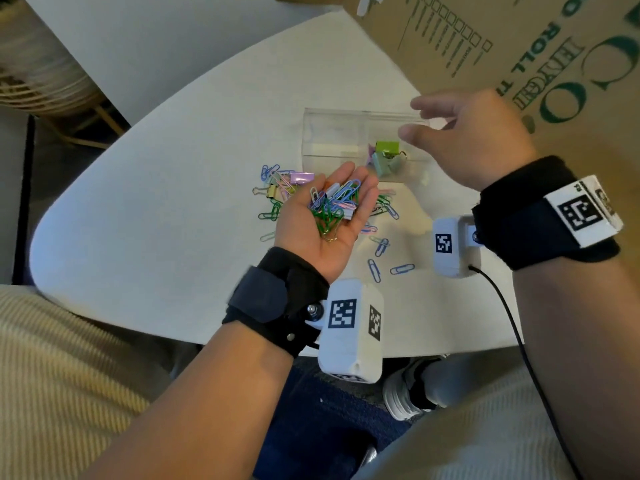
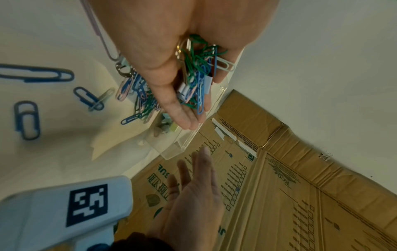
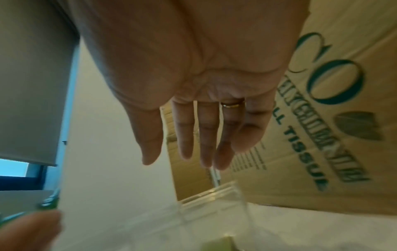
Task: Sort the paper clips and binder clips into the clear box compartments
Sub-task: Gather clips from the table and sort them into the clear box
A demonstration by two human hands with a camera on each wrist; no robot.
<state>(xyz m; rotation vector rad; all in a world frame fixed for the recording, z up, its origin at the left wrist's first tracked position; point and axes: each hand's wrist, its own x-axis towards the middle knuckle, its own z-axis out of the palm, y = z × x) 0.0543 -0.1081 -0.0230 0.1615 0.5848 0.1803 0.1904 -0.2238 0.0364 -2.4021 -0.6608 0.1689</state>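
My left hand is palm up above the table, its fingers nearly straight, carrying a heap of coloured paper clips with a small white binder clip among them; the same heap of paper clips fills the palm in the left wrist view. My right hand hovers with its fingers spread and holds nothing, over the right end of the clear box. Green and pastel binder clips lie in the box's right compartment. In the right wrist view the right hand is above the clear box.
Loose paper clips and binder clips lie left of the left hand, and more blue paper clips lie towards me. A large cardboard box stands just behind the clear box. The white table's rounded edge runs near my lap.
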